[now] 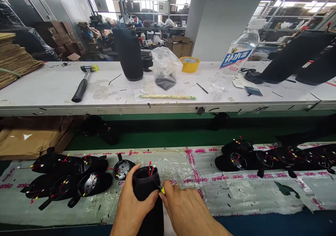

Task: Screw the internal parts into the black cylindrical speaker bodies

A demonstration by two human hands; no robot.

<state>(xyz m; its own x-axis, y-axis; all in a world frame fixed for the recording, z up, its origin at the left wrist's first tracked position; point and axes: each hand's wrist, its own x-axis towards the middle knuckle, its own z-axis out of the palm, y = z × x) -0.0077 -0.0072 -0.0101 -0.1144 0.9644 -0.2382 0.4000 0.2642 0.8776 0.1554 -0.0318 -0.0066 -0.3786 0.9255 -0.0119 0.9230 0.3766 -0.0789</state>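
My left hand (pixel 133 201) is wrapped round the upper part of a black fabric-covered tube (pixel 147 190), which stands upright with its open end facing up. Red wire ends (pixel 151 169) stick up out of that opening. In my right hand (pixel 187 208), the fingers pinch a small tool with a yellow end (pixel 163 190). Its thin dark tip meets the tube's side just below the rim, close to my left thumb. What kind of tool it is stays hidden by my fingers. Just left of my left hand lies another black tube (pixel 123 169) with red wires in its opening.
More wired black tubes lie in a left group (pixel 70 183) and a right row (pixel 270 159) on the taped plastic sheet (pixel 173 161). The raised shelf (pixel 105 98) holds a hammer (pixel 82 84), tape roll (pixel 189 64), plastic bottle (pixel 233 61) and a standing black tube (pixel 128 56).
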